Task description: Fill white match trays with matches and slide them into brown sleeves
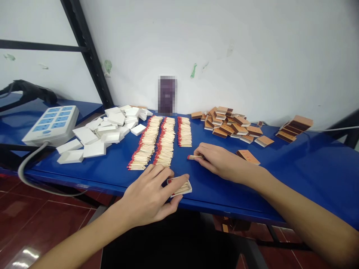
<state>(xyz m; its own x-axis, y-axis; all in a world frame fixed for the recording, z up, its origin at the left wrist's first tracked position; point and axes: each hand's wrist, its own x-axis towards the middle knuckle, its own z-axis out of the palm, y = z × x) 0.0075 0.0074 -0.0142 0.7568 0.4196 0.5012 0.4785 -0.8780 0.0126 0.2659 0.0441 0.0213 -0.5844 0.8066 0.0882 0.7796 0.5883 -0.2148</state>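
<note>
The left hand point(148, 198) grips an open matchbox tray point(181, 188) at the blue table's point(112, 168) near edge. At its one o'clock, the right hand point(218, 160) pinches a small matchstick bundle point(194, 157), long axis running three-to-nine, heads toward nine.

This looks like a small hand-assembly workshop, a matchbox packing bench. A long blue-topped metal work table point(308, 157) stands against a bare, scuffed white wall point(252, 48), beside a black steel rack frame point(86, 52). On it lie neat rows of red-tipped wooden matches point(165, 140), a heap of white cardboard inner trays point(106, 129), a pile of brown matchbox sleeves point(228, 125) and a white-and-blue power strip point(52, 125).
</note>
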